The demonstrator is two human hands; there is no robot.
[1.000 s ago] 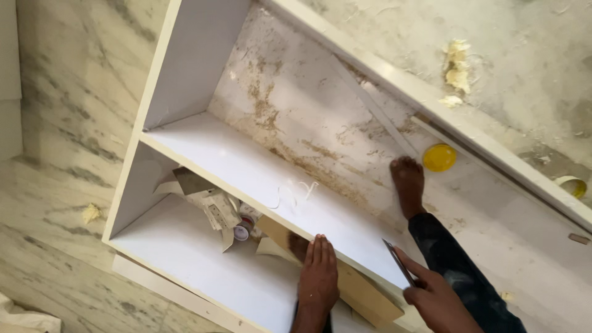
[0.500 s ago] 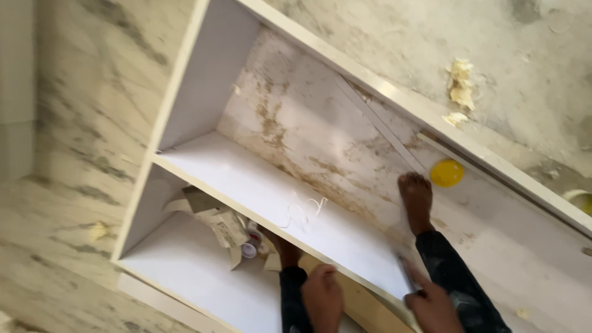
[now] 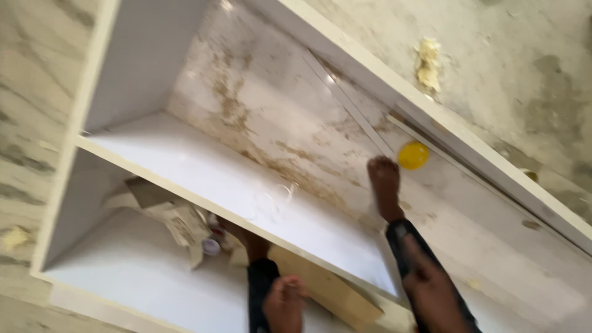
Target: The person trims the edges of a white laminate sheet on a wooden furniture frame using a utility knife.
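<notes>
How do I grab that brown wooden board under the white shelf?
Probably by its free near end, coming from the open front of the cabinet. The wooden board lies flat and slanted, its far edge tucked under the white shelf, so only the front edge and end corner are exposed. The left hand is right beside it; pinch top and bottom faces there.

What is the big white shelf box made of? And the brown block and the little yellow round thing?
The shelf box looks like laminated board: smooth, glossy white faces with straight, thick edges. The brown block under the divider seems plain unfinished wood or plywood, matte tan. The yellow round thing looks like plastic, bright and evenly coloured, though blur leaves that unsure.
</notes>
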